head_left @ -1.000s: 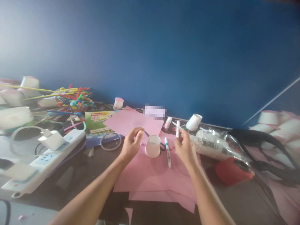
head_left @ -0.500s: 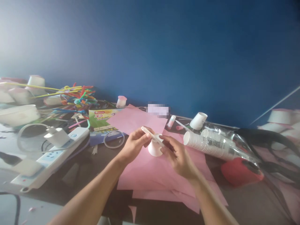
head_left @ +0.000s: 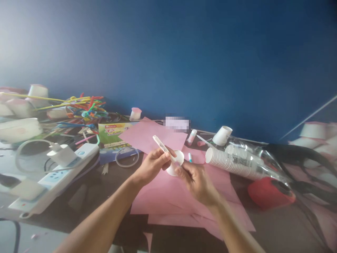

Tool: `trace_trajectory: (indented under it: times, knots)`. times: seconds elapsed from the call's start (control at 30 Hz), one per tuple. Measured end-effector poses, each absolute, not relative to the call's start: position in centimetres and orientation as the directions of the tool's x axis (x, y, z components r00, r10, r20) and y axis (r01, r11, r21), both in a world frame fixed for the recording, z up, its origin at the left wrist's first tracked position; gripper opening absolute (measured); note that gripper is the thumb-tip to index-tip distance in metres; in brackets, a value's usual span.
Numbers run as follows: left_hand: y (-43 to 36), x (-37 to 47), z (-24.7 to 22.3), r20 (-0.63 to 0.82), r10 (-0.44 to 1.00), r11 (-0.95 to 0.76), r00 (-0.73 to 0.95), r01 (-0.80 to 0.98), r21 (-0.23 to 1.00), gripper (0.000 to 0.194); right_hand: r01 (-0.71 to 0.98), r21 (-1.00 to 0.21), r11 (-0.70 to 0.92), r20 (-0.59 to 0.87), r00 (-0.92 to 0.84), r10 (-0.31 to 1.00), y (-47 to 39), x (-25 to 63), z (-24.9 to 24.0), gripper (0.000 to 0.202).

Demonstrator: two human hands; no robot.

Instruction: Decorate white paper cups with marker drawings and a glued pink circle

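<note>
A slim white marker pen (head_left: pixel 160 143) with dark lettering slants between my hands. My left hand (head_left: pixel 156 163) is closed around its middle, with the upper end sticking out. My right hand (head_left: pixel 196 179) has its fingers pinched at the lower end, which is blurred and partly hidden. Just beneath the pen a white paper cup (head_left: pixel 172 171) stands on pink paper (head_left: pixel 168 196), its open mouth facing up, partly covered by my fingers. Beside my right fingers shows a small white and teal piece (head_left: pixel 190 157); whether it touches the hand I cannot tell.
Stacked paper cups (head_left: pixel 229 160) in clear plastic lie to the right, near a red object (head_left: pixel 271 193). A glue stick (head_left: pixel 192 136) and another cup (head_left: pixel 222 135) are behind. On the left are a power strip (head_left: pixel 50 179), colourful pipe cleaners (head_left: pixel 89 105) and a rainbow-printed packet (head_left: pixel 110 135).
The marker pen has tipped up more steeply, and its lettering now shows. My right hand has shifted slightly down, uncovering the cup's mouth and the small teal piece.
</note>
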State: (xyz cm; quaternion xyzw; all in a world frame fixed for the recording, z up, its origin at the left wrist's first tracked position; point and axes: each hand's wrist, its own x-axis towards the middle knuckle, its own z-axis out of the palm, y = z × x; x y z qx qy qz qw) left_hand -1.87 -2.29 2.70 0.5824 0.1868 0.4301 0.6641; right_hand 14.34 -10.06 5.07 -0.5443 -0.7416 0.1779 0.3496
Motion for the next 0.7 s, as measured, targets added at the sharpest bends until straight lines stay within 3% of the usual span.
trace_trajectory:
  times: [0.23,0.33,0.37,0.43,0.5,0.57,0.63,0.7]
  knots:
    - [-2.0,-1.9,2.7,0.259,0.813,-0.079,0.521,-0.343,0.936,0.033,0.887,-0.207,0.413,0.611,-0.212,0.762,-9.9,14.0,4.8,0.035]
    - [-2.0,-1.8,2.8,0.263,0.834,-0.086,0.485,-0.357,0.93,0.034,0.904,-0.169,0.392,0.663,-0.19,0.724,-9.8,13.8,4.7,0.039]
    - [-2.0,-1.8,2.8,0.261,0.839,-0.082,0.478,-0.363,0.928,0.034,0.893,-0.221,0.393,0.656,-0.162,0.738,-9.8,13.8,4.7,0.04]
    - [-2.2,-1.5,2.8,0.249,0.839,-0.052,0.484,-0.385,0.921,0.033,0.802,-0.447,0.396,0.563,-0.092,0.822,-9.7,13.8,4.7,0.042]
    - [-2.4,-1.2,2.8,0.236,0.829,-0.006,0.507,-0.415,0.91,0.032,0.583,-0.732,0.352,0.373,-0.09,0.924,-9.5,13.8,4.8,0.045]
    - [-2.4,-1.1,2.9,0.227,0.811,0.038,0.539,-0.436,0.899,0.031,0.303,-0.93,0.208,0.16,-0.174,0.972,-9.4,14.0,4.9,0.048]
    - [-2.0,-1.5,3.2,0.226,0.816,0.067,0.532,-0.476,0.877,0.03,0.042,-0.999,0.004,-0.009,-0.297,0.955,-9.6,14.4,4.7,0.052]
    - [-1.0,-2.5,3.9,0.247,0.874,0.055,0.418,-0.591,0.805,0.025,-0.149,-0.973,-0.174,-0.082,-0.484,0.871,-9.9,15.0,4.5,0.056]
